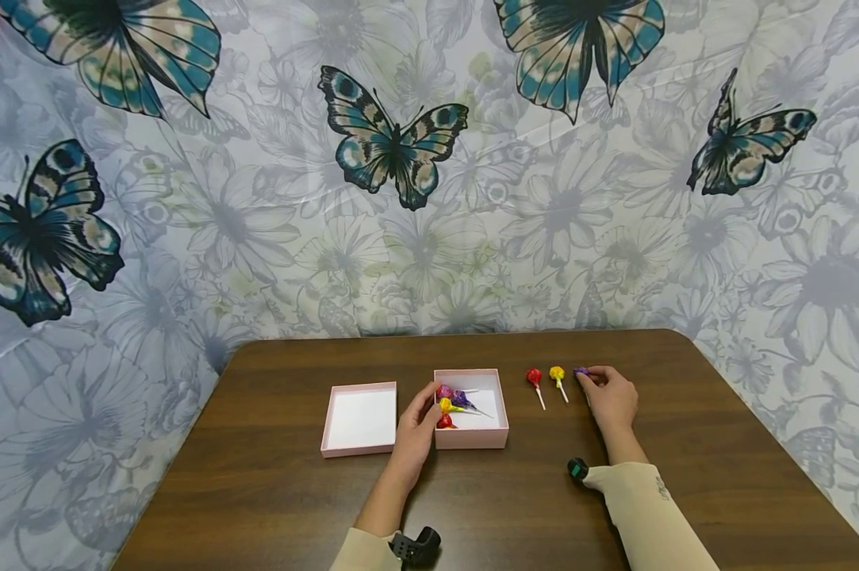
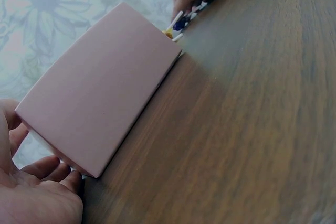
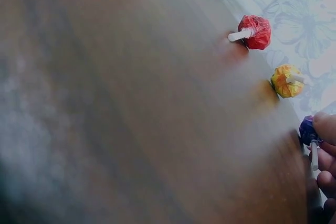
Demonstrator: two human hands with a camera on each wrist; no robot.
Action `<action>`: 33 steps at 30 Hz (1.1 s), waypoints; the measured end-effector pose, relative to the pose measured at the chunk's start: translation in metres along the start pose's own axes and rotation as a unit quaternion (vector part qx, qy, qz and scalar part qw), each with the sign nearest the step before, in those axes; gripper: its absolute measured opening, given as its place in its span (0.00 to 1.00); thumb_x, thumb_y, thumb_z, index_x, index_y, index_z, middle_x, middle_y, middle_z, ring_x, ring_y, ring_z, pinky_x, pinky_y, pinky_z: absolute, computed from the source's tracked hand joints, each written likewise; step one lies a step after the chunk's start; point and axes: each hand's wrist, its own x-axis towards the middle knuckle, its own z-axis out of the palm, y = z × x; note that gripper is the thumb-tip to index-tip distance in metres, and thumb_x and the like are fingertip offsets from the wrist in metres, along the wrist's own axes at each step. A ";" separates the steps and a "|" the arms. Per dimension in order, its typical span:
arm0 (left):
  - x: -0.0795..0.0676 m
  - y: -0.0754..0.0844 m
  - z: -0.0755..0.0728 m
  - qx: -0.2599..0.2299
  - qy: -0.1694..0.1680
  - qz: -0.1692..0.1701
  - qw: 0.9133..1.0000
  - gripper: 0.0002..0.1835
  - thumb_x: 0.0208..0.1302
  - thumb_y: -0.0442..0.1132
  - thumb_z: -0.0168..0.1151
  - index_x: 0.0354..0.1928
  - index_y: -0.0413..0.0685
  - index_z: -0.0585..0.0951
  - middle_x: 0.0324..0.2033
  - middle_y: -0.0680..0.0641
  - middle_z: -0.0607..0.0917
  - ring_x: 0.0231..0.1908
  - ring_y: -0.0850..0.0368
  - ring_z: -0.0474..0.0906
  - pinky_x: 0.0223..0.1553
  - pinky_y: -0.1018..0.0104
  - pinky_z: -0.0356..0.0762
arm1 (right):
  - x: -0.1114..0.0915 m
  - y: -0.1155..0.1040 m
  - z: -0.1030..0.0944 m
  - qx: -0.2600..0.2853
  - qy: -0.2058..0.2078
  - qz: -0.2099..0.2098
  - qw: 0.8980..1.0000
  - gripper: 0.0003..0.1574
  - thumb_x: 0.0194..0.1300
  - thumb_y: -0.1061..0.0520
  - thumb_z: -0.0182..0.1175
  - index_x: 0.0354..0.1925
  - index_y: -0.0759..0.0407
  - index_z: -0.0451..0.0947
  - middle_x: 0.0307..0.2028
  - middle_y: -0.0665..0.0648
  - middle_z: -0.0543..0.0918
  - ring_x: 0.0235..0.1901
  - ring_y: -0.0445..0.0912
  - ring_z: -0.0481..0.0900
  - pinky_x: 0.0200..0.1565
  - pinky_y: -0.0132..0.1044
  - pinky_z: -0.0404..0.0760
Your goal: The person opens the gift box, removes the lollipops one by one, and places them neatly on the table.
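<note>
My left hand point(image 1: 416, 432) holds the left wall of a pink box point(image 1: 472, 439), thumb and fingers about its end. Inside the box, along its left side, lie several lollipops: a pink one point(image 1: 444, 391), a purple one point(image 1: 461, 398), a yellow one point(image 1: 448, 405) and a red one point(image 1: 446, 421). To the right of the box, my right hand point(image 1: 612, 400) pinches a purple lollipop point(image 3: 307, 131) by its wrapped head, close over the table. Beside it a yellow lollipop point(image 1: 557, 373) and a red lollipop point(image 1: 534, 376) lie in a row, sticks toward me.
A shallow pink lid point(image 1: 361, 418) with a white inside lies left of the box. Everything stands on a brown wooden table point(image 1: 272, 476), whose far edge meets a butterfly-patterned cloth point(image 1: 429, 270).
</note>
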 end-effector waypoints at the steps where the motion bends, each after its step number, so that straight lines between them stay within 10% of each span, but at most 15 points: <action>1: 0.000 -0.001 0.000 -0.002 0.000 0.001 1.000 0.23 0.75 0.39 0.53 0.70 0.54 0.72 0.74 0.45 0.67 0.76 0.41 0.58 0.76 0.44 0.55 | 0.000 0.000 0.000 0.000 -0.001 -0.001 1.000 0.18 0.64 0.50 0.68 0.45 0.62 0.84 0.40 0.65 0.89 0.41 0.61 0.80 0.48 0.54 0.70; 33: -0.003 0.002 -0.001 0.007 -0.006 -0.003 1.000 0.23 0.76 0.42 0.52 0.71 0.57 0.71 0.75 0.46 0.65 0.76 0.42 0.56 0.76 0.43 0.55 | 0.000 0.004 0.003 -0.012 -0.008 -0.008 1.000 0.18 0.65 0.50 0.67 0.47 0.61 0.82 0.42 0.64 0.88 0.41 0.59 0.77 0.42 0.51 0.70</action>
